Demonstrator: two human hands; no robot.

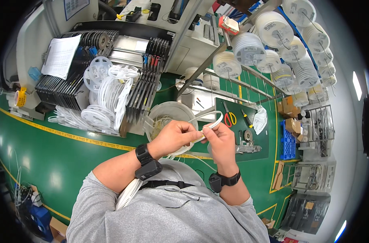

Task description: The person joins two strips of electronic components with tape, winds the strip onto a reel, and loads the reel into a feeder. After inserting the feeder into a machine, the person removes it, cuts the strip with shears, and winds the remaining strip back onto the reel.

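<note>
My left hand (174, 137) and my right hand (221, 141) meet in front of my chest, fingertips almost touching. Both pinch a narrow white carrier tape (219, 120) with a row of small holes, which loops up above my right fingers. A white reel (129, 194), seen edge-on, is tucked between my left arm and my body. Below and behind my hands stands a round whitish bin (173, 107) with tangled pale strips inside; my left hand hides part of it.
Scissors with red and yellow handles (230, 118), a yellow-and-black hand tool (247, 118) and a metal feeder (249, 146) lie on a dark green mat at right. White reels (249, 46) hang on a rack. Reels and black feeders (142, 91) crowd the left cart.
</note>
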